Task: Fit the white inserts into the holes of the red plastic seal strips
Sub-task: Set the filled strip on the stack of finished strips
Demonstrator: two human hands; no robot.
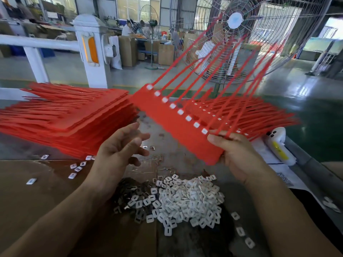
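Right hand (239, 154) grips the near end of a red strip sheet (178, 125) and holds it tilted above the table (27, 191), tails fanned up and away, with eight white inserts (188, 118) seated in a row along its tab edge. Left hand (118, 147) is beside the sheet, fingers loosely spread, holding nothing and not touching it. On the table: loose insert pile (189, 199) below the hands, a few strays at left, red stack (61, 115) at left, second red stack (246, 115) behind the held sheet; fan (259, 34) beyond.
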